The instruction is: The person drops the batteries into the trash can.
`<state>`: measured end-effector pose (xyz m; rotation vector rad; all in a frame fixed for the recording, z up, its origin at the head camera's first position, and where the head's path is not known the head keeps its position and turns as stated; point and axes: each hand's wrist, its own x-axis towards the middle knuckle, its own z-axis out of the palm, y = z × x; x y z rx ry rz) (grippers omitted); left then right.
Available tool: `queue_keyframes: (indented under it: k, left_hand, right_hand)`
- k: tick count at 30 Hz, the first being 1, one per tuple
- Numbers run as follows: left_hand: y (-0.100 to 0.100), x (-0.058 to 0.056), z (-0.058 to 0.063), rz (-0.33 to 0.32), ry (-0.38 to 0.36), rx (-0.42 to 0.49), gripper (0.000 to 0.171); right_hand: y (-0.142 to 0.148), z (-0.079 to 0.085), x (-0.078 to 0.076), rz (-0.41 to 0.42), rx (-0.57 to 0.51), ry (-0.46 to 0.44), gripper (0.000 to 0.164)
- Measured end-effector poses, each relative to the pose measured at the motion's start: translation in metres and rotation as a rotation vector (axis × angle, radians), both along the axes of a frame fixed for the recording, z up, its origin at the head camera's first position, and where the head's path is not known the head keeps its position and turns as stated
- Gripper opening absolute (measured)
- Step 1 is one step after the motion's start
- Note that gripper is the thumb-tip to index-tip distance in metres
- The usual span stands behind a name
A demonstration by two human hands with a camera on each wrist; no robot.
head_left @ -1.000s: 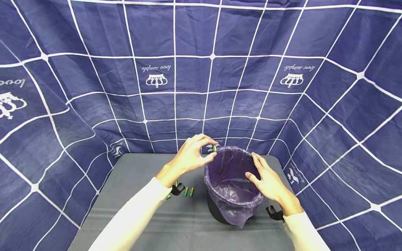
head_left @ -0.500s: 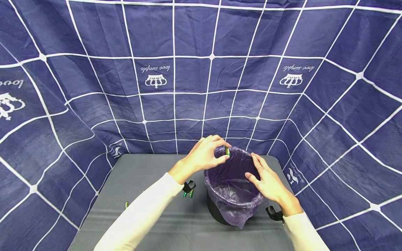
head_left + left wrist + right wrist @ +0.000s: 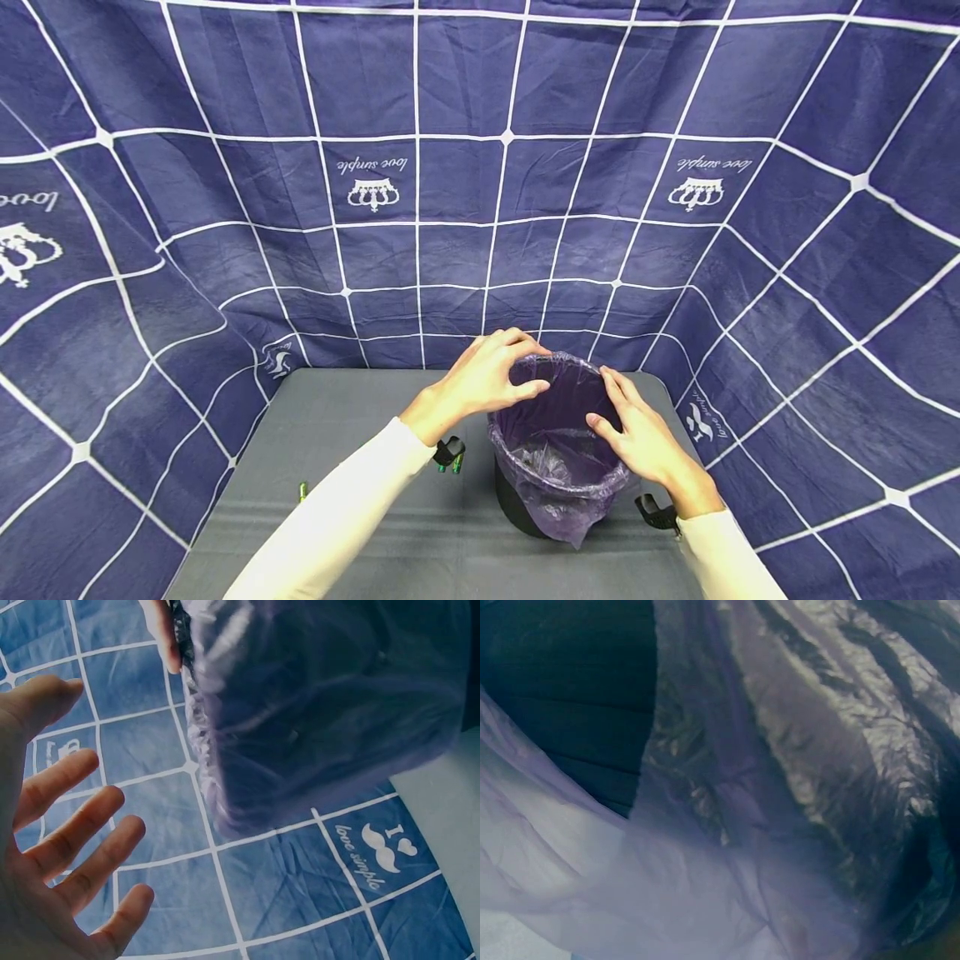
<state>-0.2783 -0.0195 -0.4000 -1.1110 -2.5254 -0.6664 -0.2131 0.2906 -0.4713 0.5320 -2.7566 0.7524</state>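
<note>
Over the left part of the bin's opening, my left hand (image 3: pixel 480 379) holds nothing, its thumb and fingers apart; the left wrist view shows the fingers spread. A black trash bin (image 3: pixel 517 502) stands upright, lined with a purple translucent trash bag (image 3: pixel 566 504) folded over its rim. My right hand (image 3: pixel 641 433) rests at the bin's right rim, fingers extended along it and thumb over the opening. Crumpled film of the bag fills most of the right wrist view. Beside my left wrist lie two green batteries (image 3: pixel 457 463), partly hidden by its black strap.
A further battery (image 3: pixel 303 490) lies to the left on the grey tabletop (image 3: pixel 360 400), next to my left sleeve, which covers part of the table. Blue cloth (image 3: pixel 465 192) with white grid lines hangs behind and at both sides.
My left hand moved right to the bin's opening with a battery pinched, then let it go; the battery is out of sight now. The right hand stayed at the rim.
</note>
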Motion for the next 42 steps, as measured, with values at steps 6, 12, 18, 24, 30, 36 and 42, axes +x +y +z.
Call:
queue_keyframes:
  k: [6,12,18,24,30,36,42]
  left_hand:
    - [-0.011,0.000,-0.007,0.029,-0.017,0.020,0.044]
    - [-0.022,-0.001,-0.019,0.047,-0.036,0.043,0.042]
    - [-0.032,-0.002,-0.030,0.068,-0.053,0.075,0.041]
    - [-0.046,-0.001,-0.043,0.099,-0.072,0.123,0.037]
    - [-0.060,-0.001,-0.061,0.083,-0.065,0.214,0.032]
    - [-0.074,0.002,-0.085,0.119,-0.103,0.245,0.030]
    - [-0.087,0.004,-0.116,0.163,-0.149,0.253,0.029]
  right_hand:
    - [0.001,0.000,0.000,-0.006,-0.006,-0.008,0.082]
    - [0.001,0.000,0.000,-0.005,-0.006,-0.013,0.083]
    - [0.001,0.000,-0.001,-0.005,-0.005,-0.009,0.082]
    - [0.001,-0.001,-0.001,-0.003,-0.001,-0.010,0.082]
    - [0.001,-0.001,-0.001,-0.005,-0.003,-0.008,0.082]
    - [0.002,-0.001,0.000,-0.011,0.000,-0.010,0.082]
    - [0.002,-0.002,-0.001,-0.013,0.004,-0.012,0.082]
